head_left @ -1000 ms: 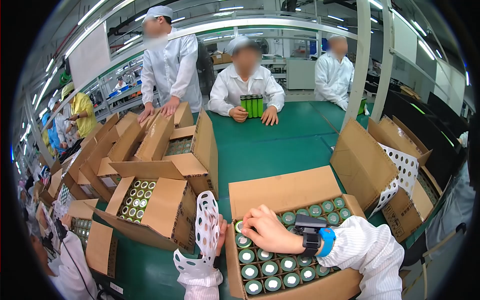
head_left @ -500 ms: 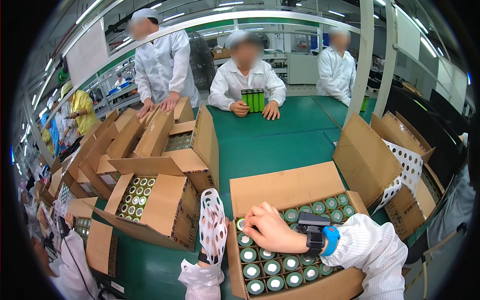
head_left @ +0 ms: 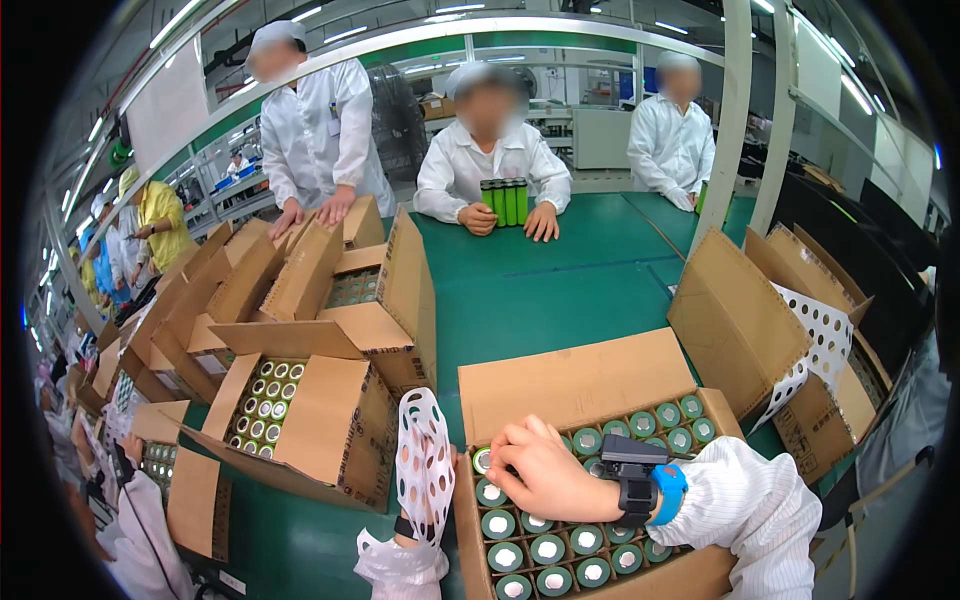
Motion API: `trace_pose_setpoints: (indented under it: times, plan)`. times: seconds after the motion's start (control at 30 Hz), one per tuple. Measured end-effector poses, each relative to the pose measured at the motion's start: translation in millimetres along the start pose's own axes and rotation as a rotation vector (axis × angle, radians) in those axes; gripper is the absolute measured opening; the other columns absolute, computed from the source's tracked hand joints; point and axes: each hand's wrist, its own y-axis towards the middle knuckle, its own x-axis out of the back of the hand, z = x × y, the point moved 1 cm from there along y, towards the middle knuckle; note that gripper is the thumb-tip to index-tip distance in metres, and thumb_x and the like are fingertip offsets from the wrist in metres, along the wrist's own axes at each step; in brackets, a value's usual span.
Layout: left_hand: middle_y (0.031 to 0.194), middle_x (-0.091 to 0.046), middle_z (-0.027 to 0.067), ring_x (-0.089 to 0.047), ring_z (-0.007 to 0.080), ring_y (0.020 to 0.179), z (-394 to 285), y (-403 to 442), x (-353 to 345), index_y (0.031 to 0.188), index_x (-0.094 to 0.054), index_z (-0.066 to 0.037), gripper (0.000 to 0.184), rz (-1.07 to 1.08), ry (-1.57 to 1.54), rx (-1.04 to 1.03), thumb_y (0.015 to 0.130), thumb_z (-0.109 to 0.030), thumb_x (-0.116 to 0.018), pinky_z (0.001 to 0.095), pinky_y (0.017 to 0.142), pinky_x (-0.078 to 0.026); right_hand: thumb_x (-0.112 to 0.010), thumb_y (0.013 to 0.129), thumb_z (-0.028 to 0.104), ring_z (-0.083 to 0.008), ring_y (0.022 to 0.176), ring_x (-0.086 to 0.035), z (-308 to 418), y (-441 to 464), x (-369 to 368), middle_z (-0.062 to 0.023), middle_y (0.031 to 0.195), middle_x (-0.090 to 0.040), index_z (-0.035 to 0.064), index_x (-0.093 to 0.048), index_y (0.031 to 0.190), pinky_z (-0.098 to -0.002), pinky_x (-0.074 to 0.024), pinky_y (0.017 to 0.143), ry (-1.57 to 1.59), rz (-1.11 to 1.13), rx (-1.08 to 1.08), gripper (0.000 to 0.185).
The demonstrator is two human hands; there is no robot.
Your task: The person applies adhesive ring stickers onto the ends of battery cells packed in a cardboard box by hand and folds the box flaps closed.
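My right hand [head_left: 555, 470] is over an open cardboard box [head_left: 580, 385] of green battery cells [head_left: 547, 548], its fingers curled near the back-left corner. The fingertips point down close to a cell with a brighter green rim [head_left: 481, 460]; what they pinch, if anything, is hidden. Cardboard dividers separate the cells, whose round tops carry white centres. My left hand [head_left: 456, 458] is beside the box's left wall, mostly hidden behind a white perforated sheet [head_left: 424, 470] that it holds upright. A black device and a blue band [head_left: 668, 490] sit on my right wrist.
Another open box of cells [head_left: 330, 420] stands at left, with more boxes [head_left: 235, 290] behind it. At right, an open box [head_left: 735, 320] has a perforated sheet [head_left: 812, 335] hanging out. Across the green table [head_left: 530, 290], a seated person holds green cells [head_left: 505, 202]; two others stand nearby.
My hands stay in nearly the same places, with the right fingers still curled over the cells. The person at far right has shifted slightly. The view has moved a little.
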Motion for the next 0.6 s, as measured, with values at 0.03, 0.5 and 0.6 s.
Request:
trace_pose_setpoints:
  times: [0.03,0.5,0.6]
  plan:
    - [0.08,-0.054,0.0045,-0.049,0.0183,0.069,-0.1,-1.7,-3.7,0.097,-0.052,-0.01,0.025,-0.025,0.018,-0.009,0.091,-0.033,-0.047,0.0294,0.066,-0.044,-0.058,0.08,0.014,-0.0258,0.084,-0.044,0.3,-0.6,-0.1,-0.0053,0.089,-0.054,0.0016,-0.057,0.071,-0.0356,-0.0363,0.078,0.001,-0.007,0.004,0.016]
    - [0.101,-0.054,0.009,-0.039,0.0123,0.061,0.9,-1.2,-25.0,0.111,-0.048,-0.002,0.033,-0.123,0.074,-0.106,0.086,-0.023,-0.052,0.0233,0.05,-0.035,-0.056,0.079,0.012,-0.0261,0.087,-0.044,1.0,0.0,0.5,-0.007,0.088,-0.05,0.001,-0.057,0.077,-0.0365,-0.0355,0.075,-0.024,0.014,0.032,0.012]
    - [0.11,-0.054,0.0117,-0.039,0.0124,0.06,2.0,-1.5,-17.6,0.113,-0.047,-0.002,0.034,-0.104,0.06,-0.108,0.087,-0.023,-0.052,0.023,0.051,-0.036,-0.056,0.079,0.012,-0.0262,0.086,-0.044,1.6,0.3,0.5,-0.0074,0.088,-0.05,0.0005,-0.057,0.078,-0.0365,-0.0355,0.075,-0.036,0.011,0.038,0.011]
